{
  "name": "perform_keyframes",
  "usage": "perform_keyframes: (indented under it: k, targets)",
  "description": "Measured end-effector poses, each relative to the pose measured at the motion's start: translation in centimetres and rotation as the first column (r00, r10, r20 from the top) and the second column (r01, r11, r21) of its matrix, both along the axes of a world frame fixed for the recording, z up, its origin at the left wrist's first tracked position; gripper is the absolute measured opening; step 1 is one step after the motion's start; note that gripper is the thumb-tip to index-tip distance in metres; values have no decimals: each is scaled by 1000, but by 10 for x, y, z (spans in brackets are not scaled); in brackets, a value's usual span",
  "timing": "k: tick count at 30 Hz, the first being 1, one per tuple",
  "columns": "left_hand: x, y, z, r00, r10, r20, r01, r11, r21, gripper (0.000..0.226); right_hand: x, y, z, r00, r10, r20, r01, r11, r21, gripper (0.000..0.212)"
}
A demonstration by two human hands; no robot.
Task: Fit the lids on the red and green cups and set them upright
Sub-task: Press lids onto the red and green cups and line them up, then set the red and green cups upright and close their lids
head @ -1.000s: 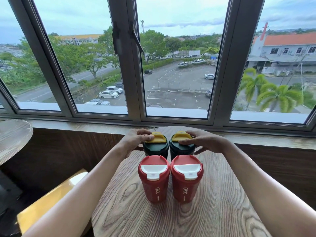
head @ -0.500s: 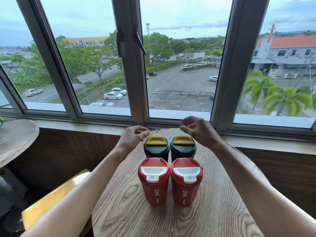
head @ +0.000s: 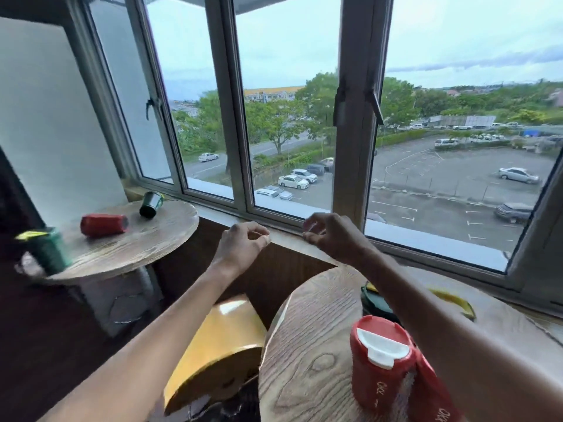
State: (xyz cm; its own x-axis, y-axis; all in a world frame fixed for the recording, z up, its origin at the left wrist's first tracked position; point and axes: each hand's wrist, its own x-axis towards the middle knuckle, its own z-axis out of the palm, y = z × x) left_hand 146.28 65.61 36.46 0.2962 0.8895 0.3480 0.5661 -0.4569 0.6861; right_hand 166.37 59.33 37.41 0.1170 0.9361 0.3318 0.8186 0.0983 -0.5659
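Observation:
A red cup (head: pixel 380 370) with a white-tabbed lid stands upright on the near round table (head: pixel 307 354); a second red cup beside it is mostly behind my right forearm. Behind them a green cup (head: pixel 373 300) with a yellow lid tab is partly hidden. On the left table (head: pixel 146 239) a red cup (head: pixel 103 225) and a green cup (head: pixel 151 204) lie on their sides, and another green cup (head: pixel 45 248) with a yellow tab stands blurred at its near edge. My left hand (head: pixel 242 245) and my right hand (head: pixel 332 236) hover by the window sill, fingers loosely curled, holding nothing.
A yellow chair seat (head: pixel 219 339) sits between the two tables. A wooden sill (head: pixel 292 239) and tall window frames (head: pixel 356 117) run along the back. A white wall panel (head: pixel 51 117) stands at the far left.
The view has swung left, bringing the second table with its fallen cups into sight. Both hands have lifted off the green cups' lids and moved up and left, empty.

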Motion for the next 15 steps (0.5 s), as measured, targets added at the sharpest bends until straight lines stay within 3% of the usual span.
perform_keyframes:
  k: [6, 15]
  targets:
    - [-125, 43, 0, 984, 178, -3, -178, 984, -11, 13, -131, 76, -1, 984, 174, 34, -172, 983, -68, 18]
    - [-308, 121, -13, 953, 304, 4, -303, 951, -60, 7, -337, 182, -22, 941, 293, -168, -307, 950, -62, 19]
